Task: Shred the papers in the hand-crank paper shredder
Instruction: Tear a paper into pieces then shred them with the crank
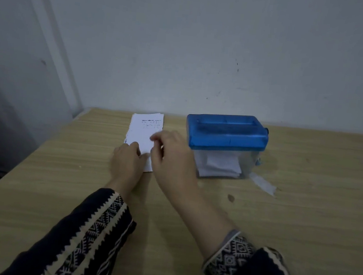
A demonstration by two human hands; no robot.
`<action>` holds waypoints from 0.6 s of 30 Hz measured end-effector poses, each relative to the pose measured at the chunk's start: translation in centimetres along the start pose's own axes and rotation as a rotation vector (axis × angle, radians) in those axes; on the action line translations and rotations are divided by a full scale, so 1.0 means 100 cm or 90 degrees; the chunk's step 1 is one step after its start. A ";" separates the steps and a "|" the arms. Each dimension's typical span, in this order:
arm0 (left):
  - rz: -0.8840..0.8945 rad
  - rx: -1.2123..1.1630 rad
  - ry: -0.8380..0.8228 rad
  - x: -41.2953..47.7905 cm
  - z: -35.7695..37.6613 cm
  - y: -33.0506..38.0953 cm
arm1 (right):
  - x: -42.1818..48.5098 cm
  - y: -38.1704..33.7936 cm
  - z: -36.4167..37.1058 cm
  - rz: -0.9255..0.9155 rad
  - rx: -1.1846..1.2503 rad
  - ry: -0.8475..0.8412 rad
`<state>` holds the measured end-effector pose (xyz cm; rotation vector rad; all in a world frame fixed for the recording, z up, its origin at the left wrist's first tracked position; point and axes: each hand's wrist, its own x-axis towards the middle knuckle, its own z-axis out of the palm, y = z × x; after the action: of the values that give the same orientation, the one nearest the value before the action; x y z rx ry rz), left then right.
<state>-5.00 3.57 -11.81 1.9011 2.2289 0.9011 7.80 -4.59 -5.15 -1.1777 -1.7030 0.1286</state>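
- The papers (141, 130) lie flat in a small white stack on the tabletop (302, 219). They sit at its far edge near the wall (208, 50), just left of the shredder (228, 129).
- Dark print shows at the far end of the top sheet, but it is too blurred to read.
- The left hand (125, 163) rests at the stack's near left corner. Its fingertips lie on the paper's edge and it grips nothing that can be seen.
- The right hand (173, 156) is over the near right part of the stack, between the papers and the shredder.
- The right hand's fingers curl down towards the top sheet. Motion blur hides whether they pinch it, so I cannot tell its grip.
- The two hands are close together but not touching, and part of the stack shows between them.
- The shredder stands upright, a blue lid (227, 142) on a clear bin (247, 164).
- White paper pieces (220, 164) lie inside the bin.
- A loose white strip (263, 185) lies on the tabletop just beside the shredder's near right corner.
- Both forearms wear dark sleeves (88, 235) with a pale zigzag pattern.
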 end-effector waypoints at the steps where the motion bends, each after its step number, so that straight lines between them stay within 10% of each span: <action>1: 0.002 -0.018 0.005 0.000 -0.001 -0.004 | -0.004 0.003 0.011 0.076 -0.031 -0.100; 8: -0.102 -0.056 0.030 0.003 0.000 -0.019 | -0.012 0.032 0.050 0.269 -0.317 -0.294; 18: -0.115 -0.046 0.027 0.008 0.004 -0.019 | 0.000 0.039 0.058 0.425 -0.004 -0.164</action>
<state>-6.66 4.33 -12.82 1.6343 2.3113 0.9871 5.83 -0.10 -10.18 -1.7560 -1.4552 0.7080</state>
